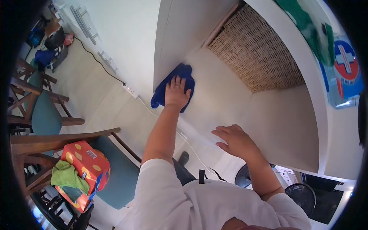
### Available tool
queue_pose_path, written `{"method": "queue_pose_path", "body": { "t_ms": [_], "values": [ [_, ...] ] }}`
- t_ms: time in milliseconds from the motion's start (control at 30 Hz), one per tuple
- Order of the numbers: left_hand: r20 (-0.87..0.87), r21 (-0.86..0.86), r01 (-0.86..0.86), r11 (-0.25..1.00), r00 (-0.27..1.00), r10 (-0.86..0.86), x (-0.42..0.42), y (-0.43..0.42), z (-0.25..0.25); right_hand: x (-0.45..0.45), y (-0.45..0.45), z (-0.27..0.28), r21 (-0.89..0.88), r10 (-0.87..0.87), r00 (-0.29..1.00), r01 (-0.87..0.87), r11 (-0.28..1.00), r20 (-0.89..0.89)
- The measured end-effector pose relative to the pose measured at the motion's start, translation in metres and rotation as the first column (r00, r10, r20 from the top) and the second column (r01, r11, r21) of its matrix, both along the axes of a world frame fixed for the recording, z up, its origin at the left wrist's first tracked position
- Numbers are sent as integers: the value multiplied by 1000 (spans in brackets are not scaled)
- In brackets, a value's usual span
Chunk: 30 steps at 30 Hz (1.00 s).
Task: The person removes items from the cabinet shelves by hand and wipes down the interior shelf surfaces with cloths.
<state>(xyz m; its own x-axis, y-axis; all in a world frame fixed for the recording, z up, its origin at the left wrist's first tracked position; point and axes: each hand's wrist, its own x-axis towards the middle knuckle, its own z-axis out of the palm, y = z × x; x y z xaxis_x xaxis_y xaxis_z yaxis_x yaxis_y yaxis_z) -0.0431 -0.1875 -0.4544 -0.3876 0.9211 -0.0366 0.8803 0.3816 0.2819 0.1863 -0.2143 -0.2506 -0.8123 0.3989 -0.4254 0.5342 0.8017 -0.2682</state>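
My left hand (177, 92) lies flat, palm down with fingers stretched, on a dark blue cloth (187, 73). The cloth is bunched around the hand at the left edge of a pale shelf board (230, 103), beside a white upright panel. Over the front of the same shelf hovers my right hand (235, 142), its fingers apart and nothing in it. Whether its fingertips touch the board I cannot tell.
A woven basket (257, 50) sits deeper in the shelf. Above right is a bottle with a red-and-blue label (347, 73). At left, a chair (115, 165) holds a red box (86, 157) and green cloth (69, 176). A power strip (130, 90) lies on the floor.
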Motion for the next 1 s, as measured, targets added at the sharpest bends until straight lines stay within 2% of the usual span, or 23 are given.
{"method": "queue_pose_path", "body": {
  "t_ms": [100, 267, 333, 367, 433, 467, 500, 533, 567, 633, 667, 700, 733, 767, 800, 833, 867, 900, 933, 967, 1000],
  "values": [
    [2, 35, -51, 998, 999, 51, 3, -16, -2, 5, -2, -5, 19, 34, 999, -34, 999, -24],
    [-44, -23, -77, 997, 996, 76, 22, -33, 4, 5, -3, -7, -42, 38, 999, -36, 998, 36],
    [-61, -24, -35, 999, 998, 33, 46, -43, 8, 7, -5, -17, -26, 46, 994, -49, 998, -97],
    [-100, 32, 40, 999, 994, -37, 61, -48, 1, 7, -6, -24, -18, 53, 985, -57, 998, -166],
    [9, -80, 161, 984, 987, -161, 102, -53, 7, 7, -9, -38, 2, -8, 950, 9, 1000, -314],
    [24, -60, 227, 972, 974, -226, 127, -55, -3, 6, -11, -44, 8, -39, 923, 46, 999, -383],
    [67, -102, 312, 945, 950, -306, 146, -58, 7, 4, -12, -50, -42, -163, 862, 163, 986, -481],
    [183, -121, 408, 905, 905, -383, 169, -61, 12, 1, -12, -56, -104, -281, 776, 271, 957, -564],
    [212, -85, 466, 881, 872, -441, 188, -65, 10, -3, -13, -59, -176, -390, 670, 366, 914, -632],
    [160, 112, 516, 850, 835, -527, 218, -72, -1, -11, -10, -49, -469, -631, 466, 424, 775, -621],
    [243, 137, 516, 846, 810, -534, 216, -68, 2, -13, -7, -45, -604, -737, 352, 423, 675, -577],
    [482, 64, 537, 841, 721, -498, 199, -58, 27, -12, -3, -43, -650, -752, 250, 384, 655, -610],
    [691, 0, 569, 823, 595, -412, 188, -51, 41, -7, 0, -42, -640, -749, 185, 415, 647, -636],
    [868, 291, 134, 947, 379, -320, 206, -41, -9, 0, 1, -41, -631, -741, 122, 446, 635, -660],
    [939, 343, -118, 932, 78, -335, 189, -34, 0, 4, 2, -42, -622, -729, 59, 476, 621, -682],
    [898, 216, -244, 945, -329, -291, 175, -22, 10, 7, 1, -47, -609, -714, -12, 531, 589, -700],
    [686, 45, -305, 951, -683, -251, 159, -16, 33, 10, -2, -53, -598, -694, -81, 585, 548, -716],
    [592, 60, -303, 951, -757, -278, 139, -21, 73, 10, -4, -57, -586, -668, -147, 637, 500, -730],
    [488, 77, -302, 950, -820, -300, 121, -25, 113, 7, -5, -57, -769, -747, -300, 486, 415, -593],
    [419, 82, -256, 963, -868, -267, 117, -22, 129, 2, -6, -56, -901, -804, -421, 300, 313, -419],
    [582, 110, -237, 965, -772, -256, 115, -17, 130, -3, -6, -54, -975, -837, -502, 87, 203, -219]
  ]
}}
